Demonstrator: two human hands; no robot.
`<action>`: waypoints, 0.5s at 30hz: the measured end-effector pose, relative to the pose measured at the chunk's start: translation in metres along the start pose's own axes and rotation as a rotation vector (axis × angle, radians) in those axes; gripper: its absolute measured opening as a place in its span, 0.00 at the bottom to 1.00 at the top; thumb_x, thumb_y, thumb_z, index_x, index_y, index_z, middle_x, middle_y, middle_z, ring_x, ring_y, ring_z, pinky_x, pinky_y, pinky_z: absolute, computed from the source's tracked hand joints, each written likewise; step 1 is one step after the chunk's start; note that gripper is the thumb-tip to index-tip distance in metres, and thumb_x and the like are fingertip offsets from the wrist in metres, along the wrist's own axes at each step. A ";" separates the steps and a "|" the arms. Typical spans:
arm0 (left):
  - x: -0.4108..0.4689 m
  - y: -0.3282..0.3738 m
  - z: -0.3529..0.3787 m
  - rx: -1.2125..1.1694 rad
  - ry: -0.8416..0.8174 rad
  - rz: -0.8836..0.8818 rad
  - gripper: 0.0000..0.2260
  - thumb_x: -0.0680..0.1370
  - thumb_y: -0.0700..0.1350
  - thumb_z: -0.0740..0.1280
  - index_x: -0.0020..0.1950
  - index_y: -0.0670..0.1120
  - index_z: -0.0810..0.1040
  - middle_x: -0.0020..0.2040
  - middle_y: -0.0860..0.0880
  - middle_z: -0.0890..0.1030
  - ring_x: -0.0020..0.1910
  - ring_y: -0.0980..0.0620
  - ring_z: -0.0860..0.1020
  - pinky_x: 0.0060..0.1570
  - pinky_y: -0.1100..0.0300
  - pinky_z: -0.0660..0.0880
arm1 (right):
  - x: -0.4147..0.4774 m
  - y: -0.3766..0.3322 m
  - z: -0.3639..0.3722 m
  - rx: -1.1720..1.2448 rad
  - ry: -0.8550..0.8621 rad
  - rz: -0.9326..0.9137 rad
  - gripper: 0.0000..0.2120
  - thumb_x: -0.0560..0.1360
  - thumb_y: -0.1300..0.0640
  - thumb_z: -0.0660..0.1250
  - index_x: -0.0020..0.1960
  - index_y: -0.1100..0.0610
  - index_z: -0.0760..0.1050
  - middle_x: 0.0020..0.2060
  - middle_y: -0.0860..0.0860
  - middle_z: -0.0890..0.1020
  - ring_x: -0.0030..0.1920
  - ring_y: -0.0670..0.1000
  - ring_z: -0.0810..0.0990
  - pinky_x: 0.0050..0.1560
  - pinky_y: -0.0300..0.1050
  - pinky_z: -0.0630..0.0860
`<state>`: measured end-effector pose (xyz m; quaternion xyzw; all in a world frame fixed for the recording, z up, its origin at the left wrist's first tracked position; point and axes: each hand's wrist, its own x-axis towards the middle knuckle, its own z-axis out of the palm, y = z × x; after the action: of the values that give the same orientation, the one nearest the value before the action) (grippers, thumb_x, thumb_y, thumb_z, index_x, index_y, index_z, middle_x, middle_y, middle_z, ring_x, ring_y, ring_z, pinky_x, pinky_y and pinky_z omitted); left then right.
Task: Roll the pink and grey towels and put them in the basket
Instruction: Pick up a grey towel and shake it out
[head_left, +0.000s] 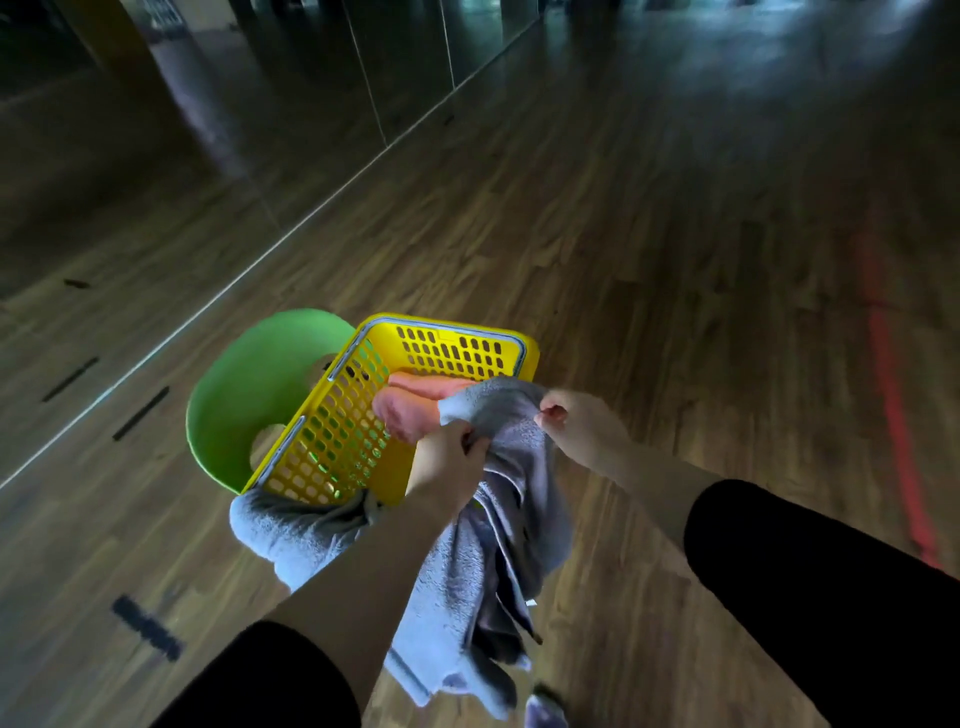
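Studio: mirror wall (311, 104), wooden floor (675, 260)

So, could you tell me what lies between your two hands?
In the head view, the grey towel's top edge spans between the left hand and right hand.

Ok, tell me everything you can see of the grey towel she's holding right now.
The grey towel looks like soft terry cloth, unrolled and crumpled. Both hands pinch its top edge: the left hand and the right hand, each closed on the cloth. From there it hangs down in loose folds, partly in front of the yellow basket, its top corner overlapping the rolled pink towel inside. Its lower end is near the wooden floor; contact cannot be told.
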<state>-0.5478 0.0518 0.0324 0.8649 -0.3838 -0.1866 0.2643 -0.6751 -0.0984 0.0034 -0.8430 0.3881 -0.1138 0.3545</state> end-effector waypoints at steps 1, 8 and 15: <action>-0.004 0.011 -0.006 -0.004 0.023 0.026 0.07 0.79 0.47 0.65 0.46 0.44 0.77 0.38 0.48 0.80 0.38 0.47 0.78 0.36 0.59 0.72 | -0.005 -0.004 -0.012 0.027 0.042 -0.016 0.06 0.76 0.52 0.67 0.50 0.54 0.78 0.45 0.52 0.83 0.49 0.54 0.80 0.50 0.48 0.75; -0.036 0.102 -0.039 -0.069 0.210 0.205 0.10 0.78 0.47 0.66 0.55 0.43 0.80 0.50 0.42 0.83 0.51 0.42 0.78 0.42 0.59 0.65 | -0.068 -0.020 -0.091 0.238 0.282 -0.056 0.06 0.75 0.50 0.69 0.46 0.51 0.74 0.38 0.46 0.78 0.41 0.46 0.77 0.41 0.36 0.68; -0.073 0.194 -0.045 -0.170 0.292 0.373 0.09 0.78 0.47 0.66 0.47 0.42 0.81 0.40 0.47 0.81 0.43 0.46 0.77 0.38 0.62 0.62 | -0.162 -0.001 -0.130 0.354 0.269 -0.074 0.20 0.68 0.43 0.76 0.55 0.49 0.76 0.49 0.43 0.81 0.49 0.40 0.79 0.50 0.34 0.76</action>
<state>-0.6802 0.0117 0.1938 0.7715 -0.4773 -0.0392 0.4187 -0.8445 -0.0449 0.1110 -0.7586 0.3746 -0.3045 0.4376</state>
